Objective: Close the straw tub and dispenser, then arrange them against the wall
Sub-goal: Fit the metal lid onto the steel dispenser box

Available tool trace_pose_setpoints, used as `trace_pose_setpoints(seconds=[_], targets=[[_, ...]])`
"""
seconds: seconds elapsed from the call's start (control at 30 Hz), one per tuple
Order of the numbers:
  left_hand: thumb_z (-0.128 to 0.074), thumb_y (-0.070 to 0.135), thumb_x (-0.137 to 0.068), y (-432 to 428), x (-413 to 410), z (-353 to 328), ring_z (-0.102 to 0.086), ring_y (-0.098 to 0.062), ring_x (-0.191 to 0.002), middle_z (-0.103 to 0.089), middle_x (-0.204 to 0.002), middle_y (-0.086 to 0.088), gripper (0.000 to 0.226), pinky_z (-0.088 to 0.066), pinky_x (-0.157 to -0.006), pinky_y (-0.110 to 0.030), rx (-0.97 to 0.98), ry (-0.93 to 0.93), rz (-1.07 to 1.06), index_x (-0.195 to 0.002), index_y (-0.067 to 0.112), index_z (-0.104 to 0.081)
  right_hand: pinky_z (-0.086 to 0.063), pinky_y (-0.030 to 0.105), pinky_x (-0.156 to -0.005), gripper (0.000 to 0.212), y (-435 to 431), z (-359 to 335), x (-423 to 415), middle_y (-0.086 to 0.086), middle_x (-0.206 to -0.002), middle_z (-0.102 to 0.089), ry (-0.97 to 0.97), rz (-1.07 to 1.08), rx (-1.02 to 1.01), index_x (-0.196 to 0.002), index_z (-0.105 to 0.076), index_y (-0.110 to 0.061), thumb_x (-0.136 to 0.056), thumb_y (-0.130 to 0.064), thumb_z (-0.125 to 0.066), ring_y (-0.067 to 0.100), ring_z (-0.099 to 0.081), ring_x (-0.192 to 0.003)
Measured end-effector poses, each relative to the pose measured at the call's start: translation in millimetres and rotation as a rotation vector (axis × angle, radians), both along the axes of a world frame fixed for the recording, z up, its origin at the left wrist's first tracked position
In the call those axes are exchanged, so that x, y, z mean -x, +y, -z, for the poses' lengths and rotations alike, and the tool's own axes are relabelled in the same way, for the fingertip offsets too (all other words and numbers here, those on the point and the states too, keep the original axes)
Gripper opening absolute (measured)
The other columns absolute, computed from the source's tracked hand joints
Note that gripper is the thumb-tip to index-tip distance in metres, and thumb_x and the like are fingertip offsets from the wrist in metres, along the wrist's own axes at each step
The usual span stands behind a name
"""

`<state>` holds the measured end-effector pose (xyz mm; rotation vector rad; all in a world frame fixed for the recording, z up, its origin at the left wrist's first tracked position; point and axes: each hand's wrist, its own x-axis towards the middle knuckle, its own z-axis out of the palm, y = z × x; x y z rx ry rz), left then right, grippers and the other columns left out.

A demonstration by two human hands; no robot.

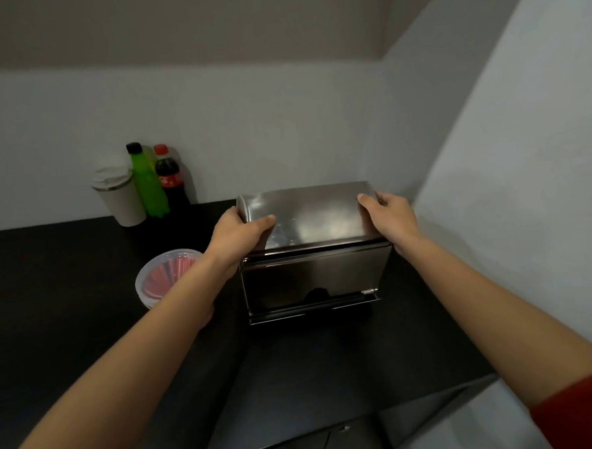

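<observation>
Gripping shiny steel box-shaped dispenser (pixel 311 254) at both ends of curved lid: left hand (pixel 235 239) and right hand (pixel 392 219) clamped on it, thumbs on top. Dispenser stands on black counter (pixel 69 305), near wall corner. Round clear plastic tub of red straws (pixel 163 276) beside left forearm, lid on.

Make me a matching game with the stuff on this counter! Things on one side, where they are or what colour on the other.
Things:
1. dispenser
2. straw tub
3. cup
4. cola bottle

Clues:
A. has a red cap, stands by the wall
B. shiny metal, held by the left hand and right hand
C. round and clear, with red straws inside
D. pale, furthest left in the row by the wall

Pairs: 1-B, 2-C, 3-D, 4-A
</observation>
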<state>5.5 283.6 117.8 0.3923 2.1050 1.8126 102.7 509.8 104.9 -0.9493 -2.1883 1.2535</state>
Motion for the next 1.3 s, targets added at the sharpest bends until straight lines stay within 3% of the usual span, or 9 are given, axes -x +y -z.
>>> trace_pose_setpoints(seconds=[0.23, 0.4, 0.53, 0.8, 1.13, 1.3], targets=[[-0.065, 0.011, -0.086, 1.1, 2.5, 0.8, -0.058, -0.009, -0.065, -0.060, -0.077, -0.001, 0.026, -0.045, -0.043, -0.010, 0.035, -0.068, 0.014, -0.109, 0.000, -0.059, -0.042, 0.038, -0.100, 0.064, 0.3, 13.0, 4.9, 0.010, -0.131, -0.059, -0.059, -0.004, 0.047, -0.130, -0.055, -0.009, -0.084, -0.053, -0.052, 0.028, -0.054, -0.120], [-0.067, 0.017, -0.085, -0.6, 5.5, 4.3, -0.063, -0.014, -0.072, -0.064, -0.087, -0.006, 0.037, -0.047, -0.055, -0.020, 0.104, -0.100, 0.012, -0.117, 0.001, -0.058, -0.041, 0.035, -0.096, 0.060, 0.2, 17.6, 5.8, 0.011, -0.135, -0.055, -0.101, -0.019, 0.039, -0.135, -0.049, -0.009, -0.090, -0.048, -0.050, 0.028, -0.052, -0.122], [-0.068, 0.017, -0.084, -0.9, 5.5, 8.8, -0.061, -0.014, -0.071, -0.063, -0.086, -0.006, 0.041, -0.046, -0.055, -0.022, 0.118, -0.108, 0.005, -0.119, 0.000, -0.057, -0.040, 0.040, -0.107, 0.063, -2.7, 16.3, 5.5, 0.010, -0.141, -0.050, -0.111, -0.014, 0.014, -0.142, -0.041, -0.009, -0.091, -0.046, -0.050, 0.027, -0.048, -0.127], [-0.067, 0.017, -0.084, -2.3, 1.4, 10.5, -0.063, -0.016, -0.081, -0.064, -0.102, -0.010, 0.044, -0.050, -0.064, -0.024, 0.118, -0.085, 0.001, -0.124, 0.002, -0.054, -0.040, 0.043, -0.107, 0.066, -6.3, 16.4, 4.2, 0.010, -0.142, -0.049, -0.121, -0.016, -0.008, -0.143, -0.038, -0.008, -0.091, -0.046, -0.050, 0.027, -0.048, -0.128], [-0.063, 0.016, -0.088, -2.2, -5.4, 3.3, -0.057, -0.010, -0.070, -0.059, -0.082, 0.000, 0.036, -0.045, -0.057, -0.020, 0.156, -0.079, 0.000, -0.119, 0.002, -0.054, -0.045, 0.042, -0.102, 0.063, -6.2, 11.2, 5.1, 0.011, -0.130, -0.060, -0.154, -0.018, -0.007, -0.132, -0.052, -0.009, -0.086, -0.052, -0.051, 0.029, -0.055, -0.119], [-0.063, 0.016, -0.087, -2.3, -5.4, 2.8, -0.057, -0.010, -0.069, -0.059, -0.079, -0.001, 0.030, -0.043, -0.055, -0.020, 0.174, -0.090, -0.005, -0.113, 0.002, -0.056, -0.042, 0.037, -0.103, 0.063, -7.0, 10.6, 6.3, 0.011, -0.137, -0.053, -0.168, -0.046, -0.018, -0.141, -0.041, -0.006, -0.091, -0.045, -0.051, 0.028, -0.050, -0.124]])
